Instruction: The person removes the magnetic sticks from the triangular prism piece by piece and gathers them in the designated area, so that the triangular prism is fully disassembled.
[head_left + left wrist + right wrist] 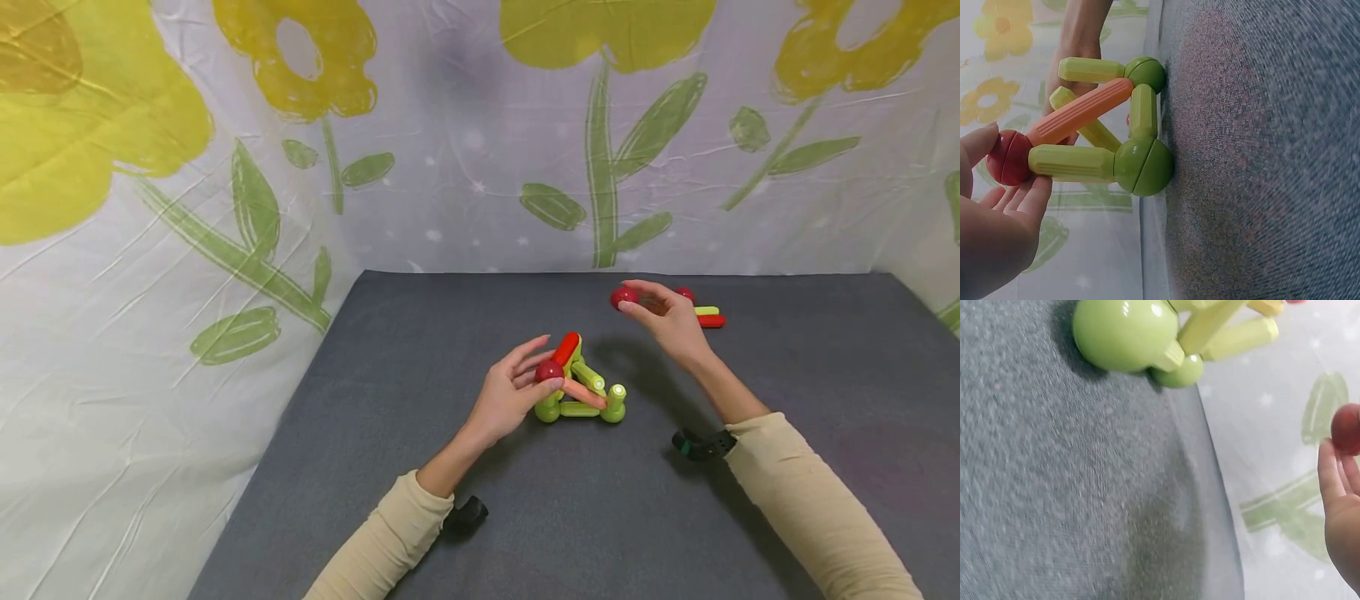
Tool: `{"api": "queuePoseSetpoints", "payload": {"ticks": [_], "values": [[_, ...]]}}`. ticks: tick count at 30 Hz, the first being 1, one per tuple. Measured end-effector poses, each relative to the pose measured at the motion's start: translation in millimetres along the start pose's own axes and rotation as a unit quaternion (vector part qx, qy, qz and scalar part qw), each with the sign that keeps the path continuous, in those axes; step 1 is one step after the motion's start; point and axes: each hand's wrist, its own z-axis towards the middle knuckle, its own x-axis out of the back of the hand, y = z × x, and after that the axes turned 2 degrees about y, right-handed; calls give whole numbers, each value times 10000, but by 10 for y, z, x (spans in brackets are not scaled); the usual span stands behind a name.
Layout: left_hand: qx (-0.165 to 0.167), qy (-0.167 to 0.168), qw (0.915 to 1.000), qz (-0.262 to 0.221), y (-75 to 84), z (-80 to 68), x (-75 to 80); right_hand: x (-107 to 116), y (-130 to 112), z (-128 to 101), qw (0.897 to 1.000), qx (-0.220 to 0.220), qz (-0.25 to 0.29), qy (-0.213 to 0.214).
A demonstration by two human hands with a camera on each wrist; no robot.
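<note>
A small frame of green rods and green balls [581, 398] stands on the dark grey table [570, 517], with an orange rod [1079, 117] and a red rod [566, 347] leaning up to its top. My left hand [517, 387] pinches the dark red ball [548, 371] at the top of the frame; the ball [1009, 157] sits between thumb and fingers. My right hand [663, 317] is raised behind the frame and pinches a second red ball [622, 297], which also shows at the fingertips [1346, 428].
Behind the right hand lie a red ball [684, 293], a yellow-green rod [707, 311] and a red rod [711, 321]. A white cloth with yellow flowers [450, 150] hangs behind and to the left of the table.
</note>
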Motion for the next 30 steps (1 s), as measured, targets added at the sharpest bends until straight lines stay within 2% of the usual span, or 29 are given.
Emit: {"api": "queuePoseSetpoints", "payload": {"ticks": [2,5,9,15,18,20,30], "values": [[-7,-12,10000,-11,-1,0,3,43,39,17,9980,-176,604,34],[-36,-34,10000,6,-1,1,6,111,74,34,9852,-348,1674,88],[-76,-40,10000,37,-7,6,10,220,102,58,9680,-654,2406,275],[-40,-32,10000,45,-13,5,12,415,131,88,9547,-1226,2648,582],[2,-31,10000,-7,-9,0,10,531,153,96,9450,-1361,2909,622],[35,-29,10000,-46,-4,-3,8,609,180,102,9431,-1421,2931,669],[59,-22,10000,-58,-3,-7,5,929,288,117,9539,-1726,2320,807]]}}
